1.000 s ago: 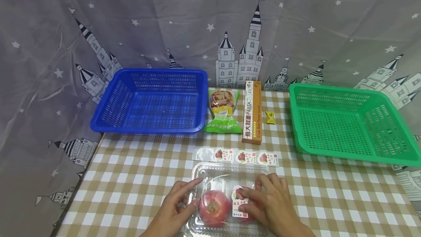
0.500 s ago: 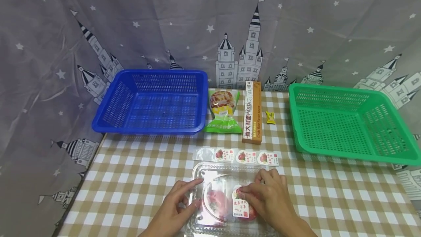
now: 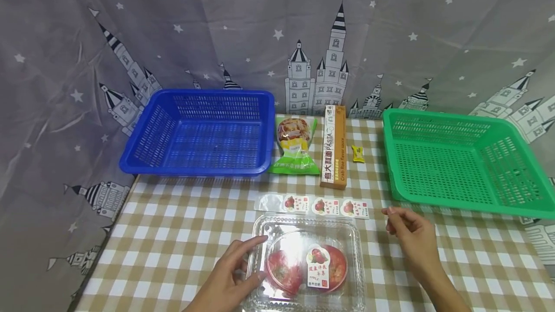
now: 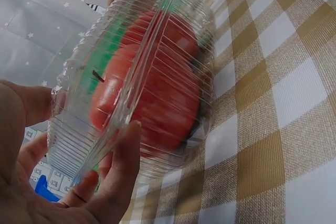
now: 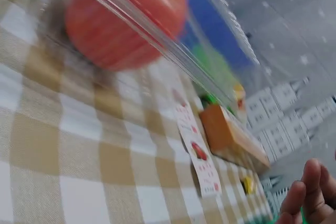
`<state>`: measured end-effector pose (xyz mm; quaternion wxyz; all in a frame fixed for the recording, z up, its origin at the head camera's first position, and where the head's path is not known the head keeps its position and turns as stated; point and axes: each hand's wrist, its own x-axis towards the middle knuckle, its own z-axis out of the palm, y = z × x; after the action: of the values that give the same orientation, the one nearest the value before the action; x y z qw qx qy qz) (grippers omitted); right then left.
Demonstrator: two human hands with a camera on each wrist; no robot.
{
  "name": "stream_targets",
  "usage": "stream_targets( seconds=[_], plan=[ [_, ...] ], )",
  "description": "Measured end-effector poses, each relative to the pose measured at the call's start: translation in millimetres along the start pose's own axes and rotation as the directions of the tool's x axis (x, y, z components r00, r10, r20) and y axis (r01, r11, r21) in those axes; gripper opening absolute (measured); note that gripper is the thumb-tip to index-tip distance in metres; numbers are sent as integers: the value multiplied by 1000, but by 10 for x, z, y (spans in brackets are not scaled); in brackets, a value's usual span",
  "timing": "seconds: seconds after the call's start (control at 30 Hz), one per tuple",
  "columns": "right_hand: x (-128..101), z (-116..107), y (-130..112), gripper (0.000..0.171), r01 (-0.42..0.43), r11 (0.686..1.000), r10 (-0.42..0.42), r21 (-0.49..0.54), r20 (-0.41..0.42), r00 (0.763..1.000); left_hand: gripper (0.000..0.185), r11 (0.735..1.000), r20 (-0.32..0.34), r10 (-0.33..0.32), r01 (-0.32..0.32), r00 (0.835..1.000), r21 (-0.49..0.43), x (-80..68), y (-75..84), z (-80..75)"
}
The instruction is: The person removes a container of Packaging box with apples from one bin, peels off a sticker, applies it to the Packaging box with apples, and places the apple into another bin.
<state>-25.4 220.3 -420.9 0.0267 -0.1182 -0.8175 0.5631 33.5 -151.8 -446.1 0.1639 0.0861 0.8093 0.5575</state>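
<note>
A clear plastic clamshell box [image 3: 358, 254], lid down, stands at the table's front with two red apples [image 4: 163, 98] inside. An apple sticker [image 3: 318, 268] lies on the right part of its lid. My left hand [image 3: 230, 273] grips the box's left side, thumb and fingers at the rim in the left wrist view. Right of the box, my right hand [image 3: 412, 237] hovers with loosely bent fingers and holds nothing. Just behind the box lies a strip of similar stickers [image 3: 323, 206], its left end bare backing.
At the back left sits a blue basket [image 3: 199, 170], at the back right a green basket [image 3: 459, 201]. Between them are a green-and-clear food packet [image 3: 296, 150], a pasta box [image 3: 334, 148] and a small yellow wrapped item [image 3: 358, 154]. A checkered cloth [image 3: 173, 235] covers the table.
My right hand has let go of the sticker, which stays on the lid, and has moved right, off the box. My left hand keeps its place on the box's left side.
</note>
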Motion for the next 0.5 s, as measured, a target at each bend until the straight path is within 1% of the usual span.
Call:
stream_targets(
  seconds=[0.07,0.1,0.13,0.17,0.23,0.3,0.33,0.37,0.43,0.5],
  plan=[
    [59,-140,93,37,-90,990,89,104,7,996,53,1000,4,-19,19,1000,-1,5,17,-1],
    [78,-214,117,39,-126,978,124,169,19,992,53,1000,2,-28,28,1000,2,7,28,-2],
    [98,-283,141,40,-158,959,153,233,42,987,53,1000,3,-29,29,1000,-2,6,37,-3],
    [118,-346,169,40,-183,931,172,315,63,983,53,1000,-1,-31,31,1000,1,8,42,-3],
    [153,-459,223,39,-219,877,193,426,105,976,52,999,-5,-37,37,999,9,8,49,-2],
    [189,-543,272,37,-244,825,214,510,117,970,52,999,0,-34,34,999,0,2,51,-4],
    [206,-574,295,36,-251,802,226,542,114,968,52,1000,4,-17,17,1000,3,0,47,-5],
    [219,-597,317,36,-251,786,232,564,107,967,52,1000,8,-1,1,1000,8,-2,41,-5],
    [238,-628,352,34,-239,768,241,594,77,967,52,1000,9,6,-6,1000,10,-2,35,-5],
    [248,-639,377,31,-222,742,248,632,49,967,52,999,8,37,-37,999,21,2,22,-4]
  ],
)
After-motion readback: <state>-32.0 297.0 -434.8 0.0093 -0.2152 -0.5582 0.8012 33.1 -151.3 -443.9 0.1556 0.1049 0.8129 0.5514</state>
